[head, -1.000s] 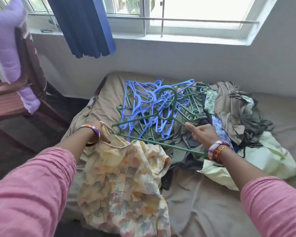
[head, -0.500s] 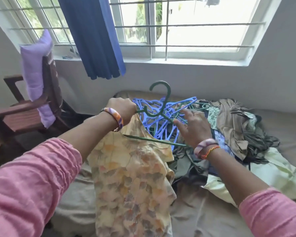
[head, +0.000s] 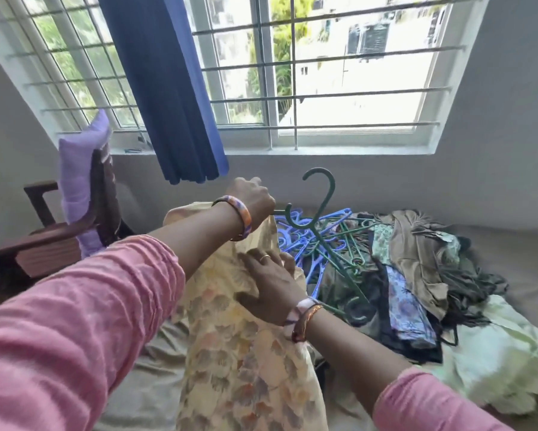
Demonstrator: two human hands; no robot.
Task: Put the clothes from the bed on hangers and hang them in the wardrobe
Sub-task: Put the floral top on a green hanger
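Left grip (head: 252, 199): clenched on green hanger (head: 319, 213), floral garment (head: 249, 353) hanging below.
Right grip (head: 269, 279): released, fingers flat on the garment's near-right shoulder.

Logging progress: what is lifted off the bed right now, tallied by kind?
green hanger: 1
floral garment: 1
Total: 2

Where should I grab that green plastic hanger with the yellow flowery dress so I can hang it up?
Grab the green plastic hanger by the straight neck just under its curved hook, coming from the right, probably. The hook sticks up bare there, while the left hand grips the left arm and the yellow floral dress, which the right hand presses.
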